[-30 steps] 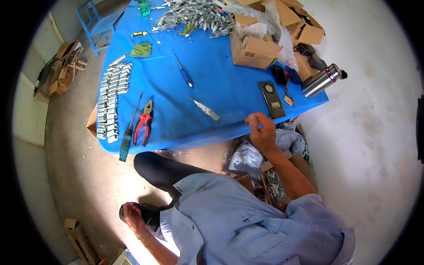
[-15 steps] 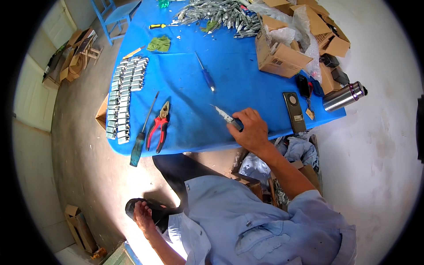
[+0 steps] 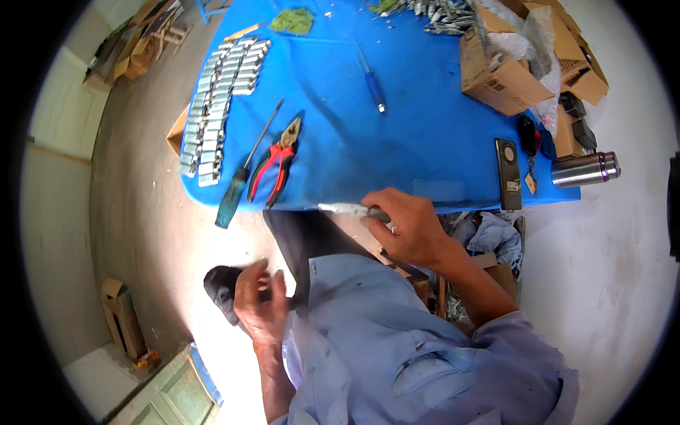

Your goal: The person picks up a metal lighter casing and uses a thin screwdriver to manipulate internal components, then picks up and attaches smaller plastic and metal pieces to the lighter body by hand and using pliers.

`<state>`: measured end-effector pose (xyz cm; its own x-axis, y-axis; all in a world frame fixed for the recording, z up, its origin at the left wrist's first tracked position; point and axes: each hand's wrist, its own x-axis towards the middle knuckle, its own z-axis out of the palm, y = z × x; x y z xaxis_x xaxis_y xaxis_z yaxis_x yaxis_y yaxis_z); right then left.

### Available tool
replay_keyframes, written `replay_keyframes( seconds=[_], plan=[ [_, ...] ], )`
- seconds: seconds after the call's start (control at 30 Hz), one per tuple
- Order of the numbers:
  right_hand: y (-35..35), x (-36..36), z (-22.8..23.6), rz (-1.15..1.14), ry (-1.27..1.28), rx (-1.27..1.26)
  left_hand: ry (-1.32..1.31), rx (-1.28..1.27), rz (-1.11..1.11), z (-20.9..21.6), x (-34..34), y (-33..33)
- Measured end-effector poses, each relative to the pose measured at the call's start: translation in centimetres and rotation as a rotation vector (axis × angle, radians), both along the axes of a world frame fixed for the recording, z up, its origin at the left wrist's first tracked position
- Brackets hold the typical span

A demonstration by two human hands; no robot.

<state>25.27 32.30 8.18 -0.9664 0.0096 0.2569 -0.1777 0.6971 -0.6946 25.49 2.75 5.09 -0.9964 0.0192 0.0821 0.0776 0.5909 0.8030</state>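
the held piece (image 3: 343, 209) is slim, pale grey.

A blue-covered table (image 3: 425, 134) stands on a brownish floor (image 3: 131, 227), a pale wall (image 3: 57, 212) at left, as bright light (image 3: 225, 347) whitens the lower patch. Blue chair legs (image 3: 204, 13) show at the upper edge; green furniture (image 3: 185, 389) with 2 visible panels sits lower left.

screwdrivers (image 3: 232, 197): 2 | pliers (image 3: 285, 147): 1 pair | slim held tool (image 3: 346, 209): 1 | phone (image 3: 508, 173): 1 | flask (image 3: 582, 171): 1 | table (image 3: 425, 142): 1
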Motion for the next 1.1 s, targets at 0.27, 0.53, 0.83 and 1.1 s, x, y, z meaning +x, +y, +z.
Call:
replay_keyframes(
  seconds=[0.27, 0.53, 0.83, 1.1],
  plan=[
    [-3.8, 1.0, 1.3, 0.294, -0.077, -0.136, 0.449, -0.36, -0.428, 5.4, -1.8, 5.2],
    [-4.8, 0.9, 2.3, 0.473, -0.307, -0.05, 0.29, -0.347, -0.56, 4.4, -1.0, 3.0],
    [-5.6, 0.1, 2.4, 0.581, -0.359, -0.011, 0.363, -0.342, -0.479, 3.5, -0.5, 1.6],
    [-7.3, 1.0, 0.2, 0.513, -0.274, -0.089, 0.33, -0.411, -0.406, 2.4, 0.3, 0.7]
  ],
)
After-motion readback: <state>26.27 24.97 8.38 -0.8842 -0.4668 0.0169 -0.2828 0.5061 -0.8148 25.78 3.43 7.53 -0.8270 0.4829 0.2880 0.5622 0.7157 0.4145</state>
